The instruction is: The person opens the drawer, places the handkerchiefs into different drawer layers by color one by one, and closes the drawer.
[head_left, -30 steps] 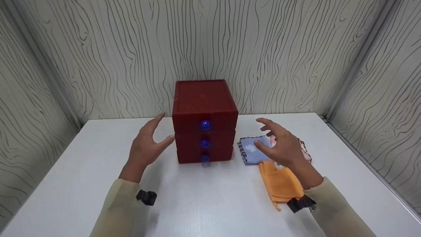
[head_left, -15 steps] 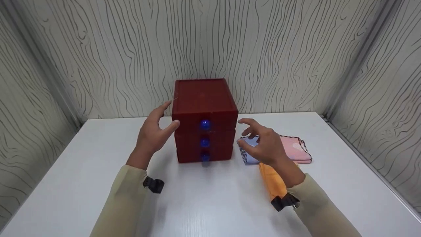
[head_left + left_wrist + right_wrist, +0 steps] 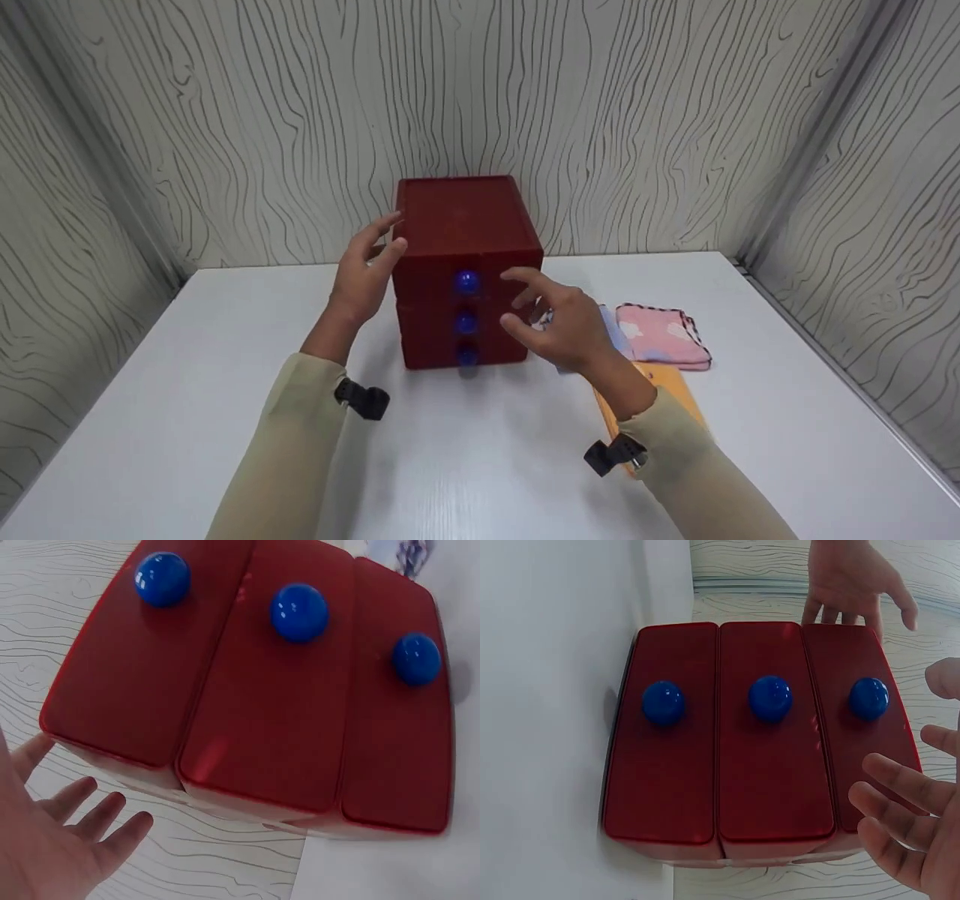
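Observation:
A dark red box of three stacked drawers [image 3: 469,217] stands on the white table. Each drawer has a round blue knob: the top knob [image 3: 466,282], the middle knob [image 3: 466,322] and the bottom knob [image 3: 467,356]. All the drawers are closed. Beside the box's upper left edge is my left hand [image 3: 358,283], fingers spread and holding nothing; whether it touches the box, I cannot tell. My right hand [image 3: 571,328] hovers before the right part of the drawer fronts, loosely bent, thumb and forefinger apart. Nothing lies in its grasp, and the top knob is just left of its fingertips.
Right of the box lie a folded pink cloth [image 3: 660,336] and a blue cloth [image 3: 613,330], partly behind my right hand. An orange cloth [image 3: 679,386] is partly under my right forearm. A wood-grain patterned wall [image 3: 637,112] rises behind the white table [image 3: 225,375].
My right hand has moved left from above the cloths to the front of the drawers. My left hand has risen and moved right to the box's upper left edge. The box stays put.

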`<move>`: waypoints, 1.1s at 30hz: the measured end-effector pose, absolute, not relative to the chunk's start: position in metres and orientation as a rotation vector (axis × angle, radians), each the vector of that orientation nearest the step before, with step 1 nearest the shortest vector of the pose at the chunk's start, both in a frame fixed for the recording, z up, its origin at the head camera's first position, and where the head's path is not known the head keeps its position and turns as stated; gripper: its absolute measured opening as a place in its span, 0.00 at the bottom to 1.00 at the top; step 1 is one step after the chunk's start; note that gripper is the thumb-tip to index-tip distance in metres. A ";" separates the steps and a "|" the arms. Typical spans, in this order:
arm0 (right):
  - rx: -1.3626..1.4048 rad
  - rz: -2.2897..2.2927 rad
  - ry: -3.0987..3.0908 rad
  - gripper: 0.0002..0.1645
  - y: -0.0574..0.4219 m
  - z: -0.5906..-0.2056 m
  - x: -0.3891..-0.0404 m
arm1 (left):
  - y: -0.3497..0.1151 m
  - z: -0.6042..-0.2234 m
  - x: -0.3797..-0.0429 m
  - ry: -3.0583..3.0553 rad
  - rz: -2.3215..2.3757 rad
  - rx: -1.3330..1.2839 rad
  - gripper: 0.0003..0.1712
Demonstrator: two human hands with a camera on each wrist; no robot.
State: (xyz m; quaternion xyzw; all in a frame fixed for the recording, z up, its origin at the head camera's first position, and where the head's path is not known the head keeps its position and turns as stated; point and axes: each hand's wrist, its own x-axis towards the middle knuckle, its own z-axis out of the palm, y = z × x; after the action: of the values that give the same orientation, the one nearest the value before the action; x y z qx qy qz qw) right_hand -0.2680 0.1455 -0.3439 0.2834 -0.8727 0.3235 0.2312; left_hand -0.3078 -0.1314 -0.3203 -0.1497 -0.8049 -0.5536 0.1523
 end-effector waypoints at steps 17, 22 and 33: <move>0.771 0.940 -2.413 0.24 0.113 -0.334 -0.278 | -0.121 -0.319 -0.327 -2.148 -1.929 -0.283 0.25; 0.729 0.935 -2.456 0.24 0.104 -0.334 -0.280 | -0.121 -0.322 -0.330 -2.081 -2.019 -0.242 0.25; 0.630 0.970 -2.533 0.16 0.091 -0.332 -0.287 | -0.126 -0.330 -0.334 -2.072 -2.090 -0.213 0.25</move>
State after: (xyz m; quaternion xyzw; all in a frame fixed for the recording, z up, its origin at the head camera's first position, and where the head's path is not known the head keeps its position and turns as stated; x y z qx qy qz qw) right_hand -0.2870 0.0905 -0.3324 0.2225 -0.8953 0.3428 0.1774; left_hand -0.3345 -0.1258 -0.3297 -0.0720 -0.6991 -0.7050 0.0952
